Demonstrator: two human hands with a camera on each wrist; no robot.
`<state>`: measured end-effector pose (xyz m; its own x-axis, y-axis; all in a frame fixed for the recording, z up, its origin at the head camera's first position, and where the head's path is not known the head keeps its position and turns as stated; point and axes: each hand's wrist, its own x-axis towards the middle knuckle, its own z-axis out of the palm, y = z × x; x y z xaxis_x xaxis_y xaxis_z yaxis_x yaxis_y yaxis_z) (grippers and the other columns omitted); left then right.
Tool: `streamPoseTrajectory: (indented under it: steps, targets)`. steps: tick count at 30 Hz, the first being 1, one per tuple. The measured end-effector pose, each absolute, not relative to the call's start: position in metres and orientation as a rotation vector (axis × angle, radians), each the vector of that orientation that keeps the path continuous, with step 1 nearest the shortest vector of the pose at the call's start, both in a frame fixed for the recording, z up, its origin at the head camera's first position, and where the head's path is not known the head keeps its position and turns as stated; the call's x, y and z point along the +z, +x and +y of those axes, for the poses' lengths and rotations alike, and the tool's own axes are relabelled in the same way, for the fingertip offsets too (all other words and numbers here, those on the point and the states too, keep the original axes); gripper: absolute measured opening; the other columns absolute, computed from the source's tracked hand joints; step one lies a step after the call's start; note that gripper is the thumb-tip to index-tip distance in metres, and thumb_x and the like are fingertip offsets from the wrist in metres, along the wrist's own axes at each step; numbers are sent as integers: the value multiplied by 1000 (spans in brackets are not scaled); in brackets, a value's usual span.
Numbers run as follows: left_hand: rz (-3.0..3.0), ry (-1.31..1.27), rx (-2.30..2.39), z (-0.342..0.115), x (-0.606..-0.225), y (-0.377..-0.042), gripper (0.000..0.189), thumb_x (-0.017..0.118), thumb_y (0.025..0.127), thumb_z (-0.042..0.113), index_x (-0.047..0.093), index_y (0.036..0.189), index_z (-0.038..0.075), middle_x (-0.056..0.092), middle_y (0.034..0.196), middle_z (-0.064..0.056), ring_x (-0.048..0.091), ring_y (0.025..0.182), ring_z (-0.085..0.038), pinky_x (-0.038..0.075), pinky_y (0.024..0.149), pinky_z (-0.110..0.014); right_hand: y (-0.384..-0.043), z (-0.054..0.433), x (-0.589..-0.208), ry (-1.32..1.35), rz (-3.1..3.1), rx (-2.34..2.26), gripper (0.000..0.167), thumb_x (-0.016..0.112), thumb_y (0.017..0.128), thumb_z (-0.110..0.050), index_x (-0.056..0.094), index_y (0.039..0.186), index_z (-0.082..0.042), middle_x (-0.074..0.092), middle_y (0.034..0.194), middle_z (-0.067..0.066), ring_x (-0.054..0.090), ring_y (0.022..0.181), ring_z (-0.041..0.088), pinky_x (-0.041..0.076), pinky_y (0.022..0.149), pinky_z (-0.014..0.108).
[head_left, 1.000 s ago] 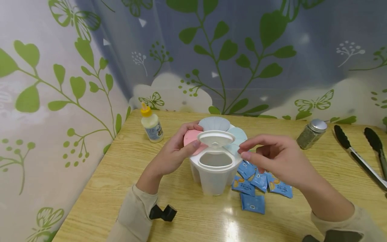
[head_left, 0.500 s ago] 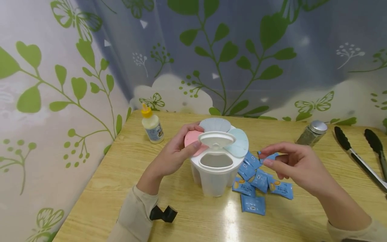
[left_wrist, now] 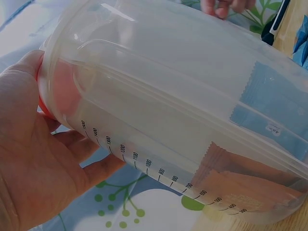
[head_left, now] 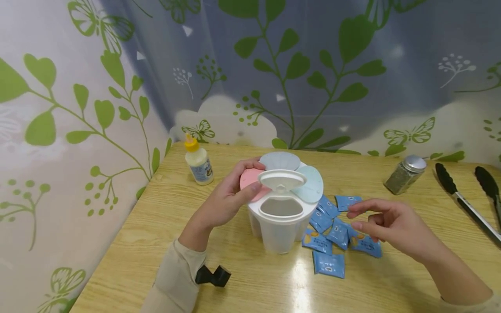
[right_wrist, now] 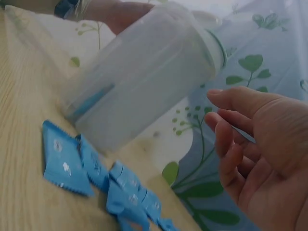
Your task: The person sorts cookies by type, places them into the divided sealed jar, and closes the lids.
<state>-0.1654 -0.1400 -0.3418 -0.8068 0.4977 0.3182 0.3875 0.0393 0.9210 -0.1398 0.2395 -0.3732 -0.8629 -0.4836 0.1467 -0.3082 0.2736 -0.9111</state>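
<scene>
A clear plastic storage canister [head_left: 278, 234] with a petal-shaped lid stands on the table. Its near white flap [head_left: 282, 180] is up over an opening; the pink, grey and light green flaps lie down. My left hand [head_left: 225, 195] grips the canister's left side, thumb on the pink flap [head_left: 249, 182] and fingers round the rim. Through the wall in the left wrist view show an orange-brown packet [left_wrist: 245, 185] and a blue packet [left_wrist: 269, 108]. My right hand [head_left: 395, 224] hovers by several small blue snack packets [head_left: 328, 264] with loosely bent fingers, holding nothing.
At the back left stands a bottle [head_left: 200, 165] with a yellow nozzle cap. To the right are a glass spice jar [head_left: 405, 174] with a metal lid and black-tipped tongs [head_left: 471, 208]. A patterned curtain [head_left: 305, 78] hangs behind the wooden table [head_left: 145, 252].
My right hand has moved away from the canister's lid, right and down toward the blue packets. My left hand keeps its grip, and the canister stays put.
</scene>
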Motion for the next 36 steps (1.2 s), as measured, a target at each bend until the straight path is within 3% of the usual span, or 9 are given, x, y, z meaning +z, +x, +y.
streamPoseTrajectory:
  steps: [8,15,29,32,36]
  targets:
    - [2196,941,1905,-140,-342,-166,36,49,103,20,42,135,5,53,132,-15,55,120,-18,49,99,-28,-138,259,-396,-587,2355,-1597,30,64,95,-3,61,124,5,71,112,-7,48,53,26,44,47,37]
    - [2191,931,1900,-140,-343,-165,36,48,103,20,42,135,6,48,142,-13,54,124,-20,49,100,-28,-137,272,-416,-544,2429,-1521,34,70,92,-6,62,123,4,72,107,-4,40,49,19,39,44,32]
    - [2194,925,1896,-140,-343,-165,36,49,103,21,42,135,7,48,142,-11,54,123,-20,49,100,-29,-138,279,-441,-486,2490,-1368,43,76,88,-17,62,128,-7,70,110,-17,46,49,11,43,49,29]
    - [2200,921,1894,-141,-343,-165,36,49,103,21,42,135,7,47,143,-12,52,128,-20,48,101,-29,-139,280,-442,-498,2531,-1317,42,77,88,-19,63,127,-9,71,113,-12,46,49,9,44,49,27]
    - [2207,911,1891,-140,-343,-164,36,49,103,23,42,135,7,48,141,-12,52,128,-20,48,101,-28,-139,281,-442,-532,2575,-1254,39,76,88,-18,64,125,-9,71,114,7,46,52,8,44,50,27]
